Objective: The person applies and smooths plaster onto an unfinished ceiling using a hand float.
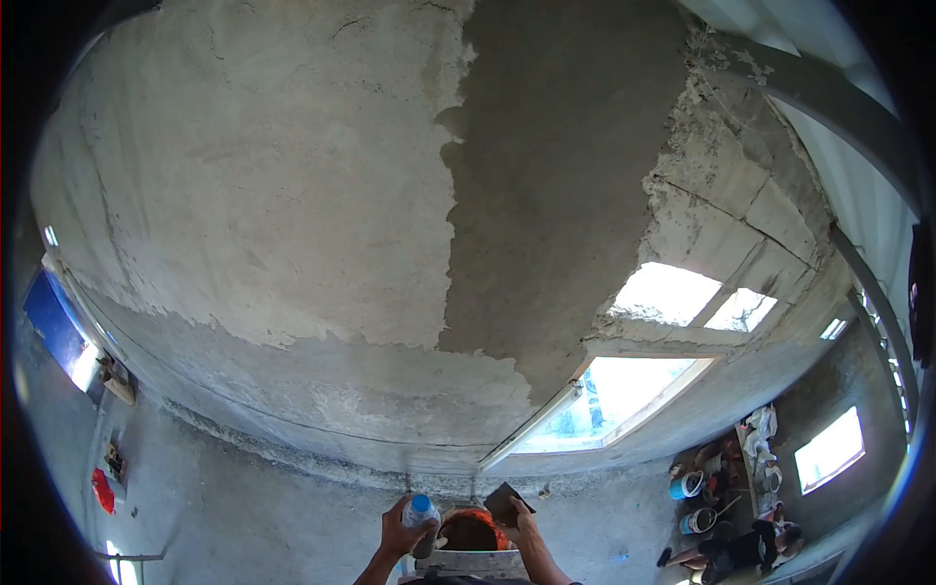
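Note:
My left hand [403,532] is closed around a clear bottle [424,522] with a blue cap, at the bottom centre. My right hand [525,527] grips a dark flat block [508,505], held up at an angle. Between the two hands, lower down, is an orange-rimmed bucket [485,514] with dark contents. Ahead rises a plastered wall [292,195] with a darker, damp-looking patch [556,185] running down its middle.
Window openings [624,395] are in the wall at the right. Several buckets [698,521] and a person [751,552] in dark clothes are at the lower right. A red object [103,490] lies on the floor [234,487] at the left.

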The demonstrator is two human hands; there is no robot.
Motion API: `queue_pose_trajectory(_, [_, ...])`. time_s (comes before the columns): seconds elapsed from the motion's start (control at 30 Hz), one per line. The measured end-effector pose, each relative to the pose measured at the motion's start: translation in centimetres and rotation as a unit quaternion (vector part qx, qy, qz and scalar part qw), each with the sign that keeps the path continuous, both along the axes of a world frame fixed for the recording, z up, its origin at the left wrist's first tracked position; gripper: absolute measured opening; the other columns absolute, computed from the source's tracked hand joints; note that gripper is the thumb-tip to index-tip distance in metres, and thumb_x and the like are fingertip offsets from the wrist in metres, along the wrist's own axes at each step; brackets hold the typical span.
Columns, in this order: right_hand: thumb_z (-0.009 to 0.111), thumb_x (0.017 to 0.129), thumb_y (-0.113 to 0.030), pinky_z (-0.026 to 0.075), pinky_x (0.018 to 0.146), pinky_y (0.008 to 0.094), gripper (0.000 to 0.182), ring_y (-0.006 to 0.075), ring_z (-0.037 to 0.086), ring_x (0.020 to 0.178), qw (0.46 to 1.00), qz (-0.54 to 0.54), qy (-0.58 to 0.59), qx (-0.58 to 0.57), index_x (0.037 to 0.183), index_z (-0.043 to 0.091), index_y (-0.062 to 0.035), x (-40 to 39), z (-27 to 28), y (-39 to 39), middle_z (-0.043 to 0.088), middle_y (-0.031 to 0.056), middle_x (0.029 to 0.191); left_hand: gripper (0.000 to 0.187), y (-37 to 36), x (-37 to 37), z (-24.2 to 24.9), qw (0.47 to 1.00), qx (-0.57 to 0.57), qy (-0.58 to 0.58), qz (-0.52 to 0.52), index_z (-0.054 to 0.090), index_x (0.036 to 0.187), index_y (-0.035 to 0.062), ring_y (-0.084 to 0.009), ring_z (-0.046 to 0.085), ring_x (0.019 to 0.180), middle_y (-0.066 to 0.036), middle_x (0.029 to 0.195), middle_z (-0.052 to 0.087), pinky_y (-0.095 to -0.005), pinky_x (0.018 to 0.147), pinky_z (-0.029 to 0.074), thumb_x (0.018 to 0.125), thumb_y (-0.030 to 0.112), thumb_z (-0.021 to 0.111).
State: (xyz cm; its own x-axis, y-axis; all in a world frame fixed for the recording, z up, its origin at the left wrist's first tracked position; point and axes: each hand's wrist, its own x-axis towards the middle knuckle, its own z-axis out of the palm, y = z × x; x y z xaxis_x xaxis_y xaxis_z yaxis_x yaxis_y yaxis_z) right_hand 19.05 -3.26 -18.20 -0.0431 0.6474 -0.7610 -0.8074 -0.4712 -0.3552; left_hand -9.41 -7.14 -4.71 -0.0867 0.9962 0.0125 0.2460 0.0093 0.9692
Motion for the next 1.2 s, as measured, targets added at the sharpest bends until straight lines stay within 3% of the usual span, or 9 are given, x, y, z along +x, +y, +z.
queue_pose_trajectory(0.13, [0.058, 0.089, -0.019, 0.050, 0.082, 0.0506, 0.023, 0.0291, 0.058, 0.098, 0.995, 0.072, 0.024, 0.059, 0.109, 0.058, -0.0074, -4.5, 6.7, 0.9, 0.062, 0.0121, 0.105, 0.062, 1.5, -0.1, 1.5, 0.996, -0.056, -0.049, -0.042, 0.060, 0.107, 0.0007, -0.0195, 0.065, 0.086, -0.014, 0.089, 0.067, -0.0347, 0.077, 0.051, 0.065, 0.041, 0.081])
queue_pose_trajectory(0.27, [0.062, 0.088, -0.019, 0.054, 0.082, 0.0433, 0.030, 0.0245, 0.062, 0.093, 0.966, 0.186, -0.132, 0.118, 0.113, 0.055, -0.0048, -7.6, 7.6, 1.0, 0.061, 0.0101, 0.105, 0.074, 2.2, 0.0, 3.3, 0.964, -0.195, 0.111, -0.140, 0.062, 0.109, 0.0021, -0.0274, 0.066, 0.089, -0.016, 0.092, 0.067, -0.0363, 0.079, 0.050, 0.067, 0.062, 0.070])
queue_pose_trajectory(0.3, [0.062, 0.087, -0.019, 0.056, 0.074, 0.0382, 0.030, 0.0216, 0.063, 0.086, 0.954, 0.215, -0.172, 0.115, 0.113, 0.057, -0.0032, -8.1, 6.8, 1.0, 0.062, 0.0096, 0.101, 0.086, 2.3, 0.0, 4.4, 0.950, -0.233, 0.129, -0.161, 0.061, 0.110, 0.0023, -0.0323, 0.064, 0.092, -0.018, 0.096, 0.066, -0.0386, 0.082, 0.048, 0.063, 0.074, 0.062])
queue_pose_trajectory(0.4, [0.063, 0.087, -0.020, 0.056, 0.069, 0.0381, 0.030, 0.0199, 0.063, 0.083, 0.921, 0.287, -0.236, 0.121, 0.112, 0.058, -0.0035, -9.0, 5.1, 1.0, 0.063, 0.0079, 0.096, 0.095, 1.9, -0.1, 2.3, 0.925, -0.260, 0.243, -0.135, 0.060, 0.111, 0.0014, -0.0329, 0.063, 0.096, -0.020, 0.100, 0.065, -0.0388, 0.085, 0.047, 0.059, 0.081, 0.058])
queue_pose_trajectory(0.8, [0.066, 0.083, -0.020, 0.053, 0.063, 0.0368, 0.031, 0.0214, 0.060, 0.086, 0.951, 0.234, -0.198, 0.028, 0.109, 0.058, -0.0039, -11.1, 8.2, 1.1, 0.061, 0.0085, 0.095, 0.099, 2.9, 0.3, 1.7, 0.853, -0.382, 0.280, -0.219, 0.061, 0.108, -0.0025, -0.0318, 0.062, 0.099, -0.020, 0.102, 0.065, -0.0381, 0.087, 0.047, 0.059, 0.083, 0.054])
queue_pose_trajectory(1.0, [0.066, 0.083, -0.021, 0.047, 0.053, 0.0304, 0.021, 0.0156, 0.057, 0.067, 0.959, 0.234, -0.149, 0.051, 0.096, 0.062, -0.0055, -12.9, 8.5, 3.3, 0.060, 0.0018, 0.080, 0.090, 3.8, -0.2, 3.2, 0.907, -0.320, 0.243, -0.129, 0.062, 0.105, 0.0014, -0.0353, 0.063, 0.096, -0.021, 0.098, 0.065, -0.0404, 0.085, 0.048, 0.059, 0.079, 0.058])
queue_pose_trajectory(1.07, [0.068, 0.081, -0.026, 0.041, 0.052, 0.0284, 0.022, 0.0136, 0.052, 0.062, 0.964, 0.234, -0.104, 0.077, 0.091, 0.062, -0.0078, -13.5, 5.0, 5.3, 0.057, 0.0004, 0.075, 0.080, 4.1, -0.7, 1.9, 0.943, -0.211, 0.247, -0.078, 0.063, 0.103, 0.0030, -0.0365, 0.064, 0.090, -0.021, 0.093, 0.066, -0.0416, 0.079, 0.050, 0.062, 0.072, 0.064])
queue_pose_trajectory(1.1, [0.066, 0.082, -0.028, 0.048, 0.054, 0.0321, 0.023, 0.0189, 0.056, 0.067, 0.958, 0.267, -0.057, 0.091, 0.097, 0.061, -0.0104, -13.6, 4.2, 6.6, 0.060, 0.0050, 0.084, 0.077, 4.4, -1.1, 2.1, 0.952, -0.209, 0.216, -0.064, 0.063, 0.101, 0.0042, -0.0358, 0.064, 0.088, -0.020, 0.092, 0.067, -0.0422, 0.077, 0.051, 0.063, 0.070, 0.065])
queue_pose_trajectory(1.2, [0.070, 0.080, -0.027, 0.050, 0.057, 0.0306, 0.025, 0.0177, 0.057, 0.066, 0.969, 0.229, -0.052, 0.071, 0.094, 0.061, -0.0078, -14.6, 8.3, 8.8, 0.061, 0.0040, 0.081, 0.053, 4.6, -2.3, 5.0, 0.989, -0.085, 0.116, -0.020, 0.062, 0.092, 0.0042, -0.0336, 0.066, 0.079, -0.017, 0.078, 0.066, -0.0395, 0.068, 0.051, 0.070, 0.051, 0.072])
